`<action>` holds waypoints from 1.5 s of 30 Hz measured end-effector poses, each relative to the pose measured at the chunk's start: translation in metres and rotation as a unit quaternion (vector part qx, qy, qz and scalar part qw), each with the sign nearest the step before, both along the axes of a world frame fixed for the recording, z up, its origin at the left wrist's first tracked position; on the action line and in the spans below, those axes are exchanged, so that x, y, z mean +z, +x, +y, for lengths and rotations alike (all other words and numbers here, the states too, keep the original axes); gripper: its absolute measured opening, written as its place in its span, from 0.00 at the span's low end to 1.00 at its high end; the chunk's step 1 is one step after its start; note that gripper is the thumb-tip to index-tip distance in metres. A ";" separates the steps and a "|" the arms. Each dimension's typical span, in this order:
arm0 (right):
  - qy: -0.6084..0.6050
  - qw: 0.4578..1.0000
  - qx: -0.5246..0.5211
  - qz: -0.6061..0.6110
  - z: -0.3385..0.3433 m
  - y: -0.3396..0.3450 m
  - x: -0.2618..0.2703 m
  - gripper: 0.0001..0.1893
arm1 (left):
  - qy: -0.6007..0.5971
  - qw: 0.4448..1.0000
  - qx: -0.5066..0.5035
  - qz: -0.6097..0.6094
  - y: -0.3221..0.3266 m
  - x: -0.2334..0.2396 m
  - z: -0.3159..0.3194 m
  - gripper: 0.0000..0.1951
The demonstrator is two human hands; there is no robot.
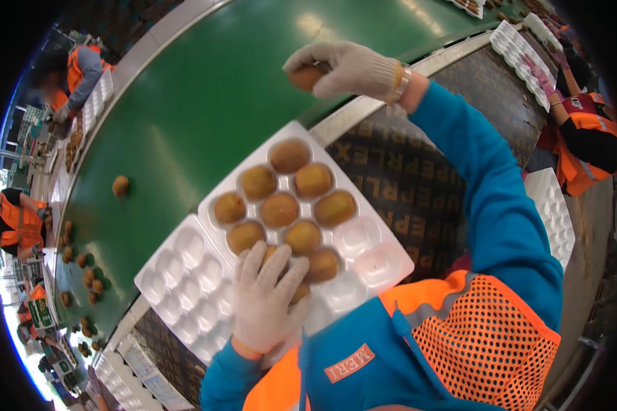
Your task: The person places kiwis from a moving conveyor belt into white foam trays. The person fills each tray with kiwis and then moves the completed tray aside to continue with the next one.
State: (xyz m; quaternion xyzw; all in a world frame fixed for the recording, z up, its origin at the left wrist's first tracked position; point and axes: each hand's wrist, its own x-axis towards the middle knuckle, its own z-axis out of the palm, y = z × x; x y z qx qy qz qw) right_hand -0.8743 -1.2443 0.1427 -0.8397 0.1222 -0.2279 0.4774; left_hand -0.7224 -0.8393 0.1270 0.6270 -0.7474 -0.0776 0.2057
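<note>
My right hand (349, 72), in a pale knitted glove, is raised over the green conveyor belt (205, 103) with a brown kiwifruit (304, 78) in its fingers. Below it lies a white moulded plastic clamshell tray (385, 226), opened out flat. Several kiwifruit (279, 209) sit in the pockets of its upper half, while pockets along the right and lower edge hold none. My left hand (270, 300), gloved too, lies palm down over this half with spread fingers touching the fruit. It partly hides kiwifruit beneath. The other tray half (185, 277) has bare pockets.
Loose kiwifruit (88, 277) rest on the belt at left, one alone (120, 186). A metal rail (349, 119) edges the belt beside a dark printed board (391, 169). Co-workers in orange vests (586, 138) stand right and across the belt. More trays (550, 216) are at right.
</note>
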 end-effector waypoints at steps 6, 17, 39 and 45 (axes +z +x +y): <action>-0.215 0.928 0.304 -0.012 0.143 -0.065 0.030 0.18 | -0.036 0.999 -0.003 -0.007 0.000 -0.005 0.001 0.29; -0.226 0.973 -0.050 -0.029 0.191 -0.112 0.013 0.25 | -0.082 0.997 0.005 -0.002 -0.001 -0.010 0.008 0.26; -0.296 0.950 -0.096 0.024 0.153 -0.005 -0.066 0.25 | -0.276 0.949 0.145 -0.047 0.059 0.019 -0.037 0.26; -0.268 0.959 -0.089 0.002 0.151 -0.008 -0.064 0.24 | -0.161 0.971 0.178 -0.003 0.035 -0.041 -0.039 0.22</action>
